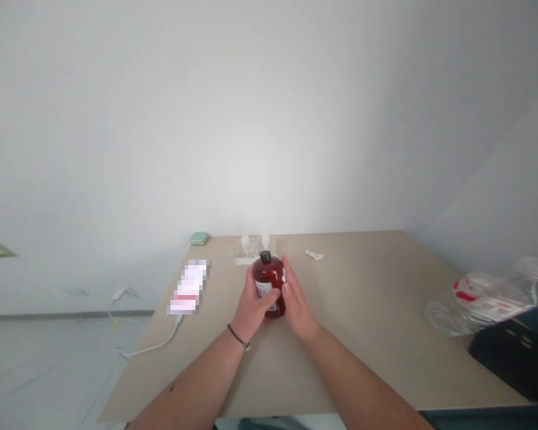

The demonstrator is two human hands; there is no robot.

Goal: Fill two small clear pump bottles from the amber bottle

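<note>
Fingers (269,296) of your left hand (253,297) lie pressed together across the front of an amber bottle (272,272), and the fingers (287,285) of your right hand (298,306) stand close together against its right side, so the two hands flank it. The bottle stands upright between them, topped by a black cap (265,257), with a white label (263,289) partly covered by your left fingers. Its base appears to meet the tabletop (363,310), though your hands limit the view. A dark cord bracelet (238,337) circles your left wrist. Behind the bottle, note a clear plastic holder (253,252) carrying two pale round items (245,242). Farther left lie a green case (198,238) and a pixelated flat item (188,286) with a white cable (152,343) running off the edge. To the right are a small white object (314,255), clear plastic packaging (479,304) and a black box (506,358).
</note>
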